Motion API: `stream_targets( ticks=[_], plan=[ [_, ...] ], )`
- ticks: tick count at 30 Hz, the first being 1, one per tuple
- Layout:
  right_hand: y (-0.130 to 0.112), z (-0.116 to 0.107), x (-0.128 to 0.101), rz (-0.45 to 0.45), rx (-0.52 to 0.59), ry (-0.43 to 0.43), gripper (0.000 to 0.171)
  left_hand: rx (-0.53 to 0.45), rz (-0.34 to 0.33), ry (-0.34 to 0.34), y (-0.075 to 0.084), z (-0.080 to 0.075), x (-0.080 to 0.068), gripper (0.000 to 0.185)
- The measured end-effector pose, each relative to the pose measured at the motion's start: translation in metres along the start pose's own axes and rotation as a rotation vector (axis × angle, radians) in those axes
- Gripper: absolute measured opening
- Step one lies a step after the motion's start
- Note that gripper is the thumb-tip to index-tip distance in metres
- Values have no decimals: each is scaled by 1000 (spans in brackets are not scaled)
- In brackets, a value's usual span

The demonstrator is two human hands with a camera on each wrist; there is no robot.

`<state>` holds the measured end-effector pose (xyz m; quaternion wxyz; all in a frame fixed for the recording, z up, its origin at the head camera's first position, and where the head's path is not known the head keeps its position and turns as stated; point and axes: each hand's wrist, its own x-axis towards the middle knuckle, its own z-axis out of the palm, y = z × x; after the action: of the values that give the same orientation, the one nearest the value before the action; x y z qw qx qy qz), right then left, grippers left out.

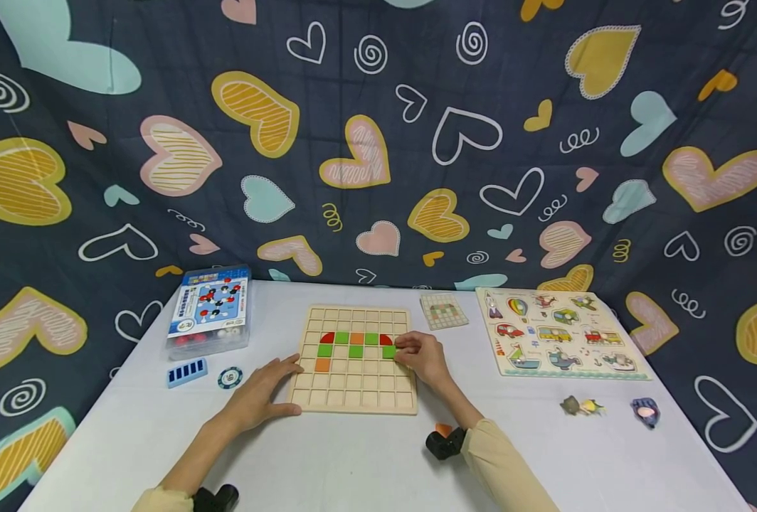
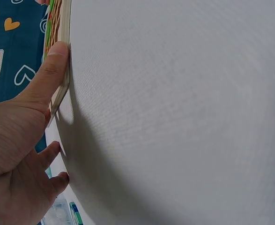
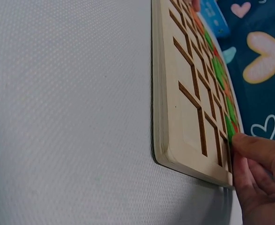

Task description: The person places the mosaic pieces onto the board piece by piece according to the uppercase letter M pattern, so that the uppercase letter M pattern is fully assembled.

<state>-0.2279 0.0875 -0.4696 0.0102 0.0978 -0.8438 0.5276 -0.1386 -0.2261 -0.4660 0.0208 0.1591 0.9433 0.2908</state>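
Note:
A wooden grid board (image 1: 353,392) lies flat at the table's centre. Red, green and orange tiles fill some cells in its upper rows. My right hand (image 1: 419,353) is at the board's right edge, fingertips pinching a green tile (image 1: 388,351) in the third row. In the right wrist view the fingertips (image 3: 249,143) touch that green tile (image 3: 228,125) at the far corner of the board (image 3: 184,131). My left hand (image 1: 262,393) lies flat on the table. Its thumb (image 2: 50,70) presses the front-left edge of the board (image 2: 65,56) and its fingers are straight.
A clear box with a blue lid (image 1: 208,313), a blue ridged block (image 1: 186,372) and a round chip (image 1: 230,377) sit at the left. A pattern card (image 1: 443,311) and a vehicle puzzle (image 1: 560,331) lie at the right. Small loose pieces (image 1: 580,406) lie in front of the puzzle.

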Motion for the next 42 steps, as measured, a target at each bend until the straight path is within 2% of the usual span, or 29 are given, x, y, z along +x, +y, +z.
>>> stream_targets(
  ticks=[26,35,42],
  plan=[
    [1,1,0,-10,84,-18,24,-6,21,7,0,0,-1,62],
    [3,-28,-21,32,100,16,22,-11,33,13,0,1,-2,63],
    [17,-59,-41,66,130,-49,22,5,32,8,0,-1,0,63]
  ],
)
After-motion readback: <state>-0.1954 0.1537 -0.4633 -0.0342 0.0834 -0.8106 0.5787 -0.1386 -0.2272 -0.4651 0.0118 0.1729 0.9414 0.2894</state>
